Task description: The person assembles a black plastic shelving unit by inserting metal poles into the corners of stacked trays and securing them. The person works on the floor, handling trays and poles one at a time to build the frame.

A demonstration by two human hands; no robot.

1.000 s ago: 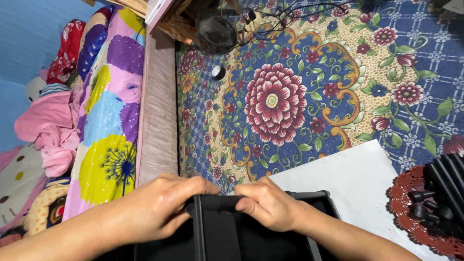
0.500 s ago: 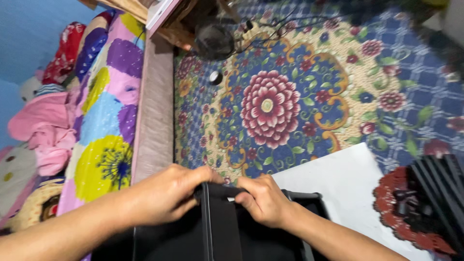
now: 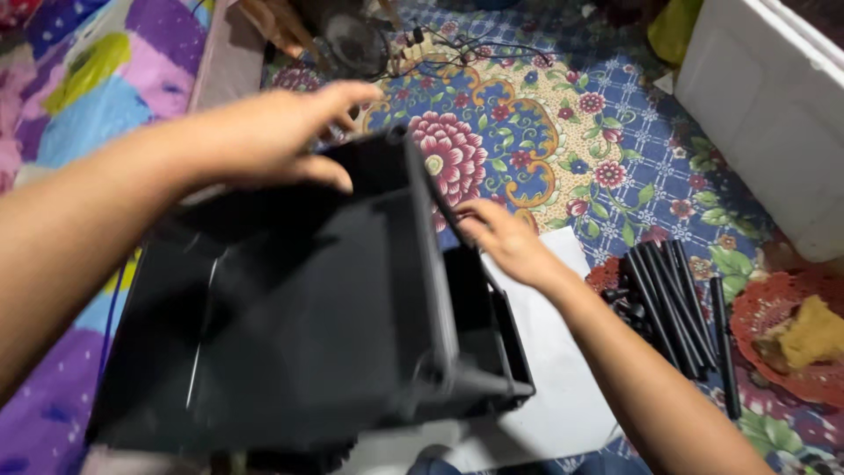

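A large black plastic box-like frame [image 3: 299,308] is raised and tilted in front of me, filling the lower left of the head view. My left hand [image 3: 281,132] grips its far top edge, thumb on the inside. My right hand [image 3: 501,237] pinches the frame's right upright edge, fingers closed on the thin black rim. A second black frame piece [image 3: 492,334] sits lower at its right side, over a white sheet [image 3: 563,387] on the floor.
A flowered blue carpet [image 3: 545,132] covers the floor. A bundle of black tubes [image 3: 668,299] lies at the right beside a red crocheted mat [image 3: 791,352]. A white box [image 3: 774,114] stands at the upper right, a colourful quilt [image 3: 79,79] at the left, a fan and cables [image 3: 369,44] at the back.
Both hands have lifted the black frame off the floor and tipped it up toward me. My left hand went up to the top edge; the view swung right, showing tubes and the white box.
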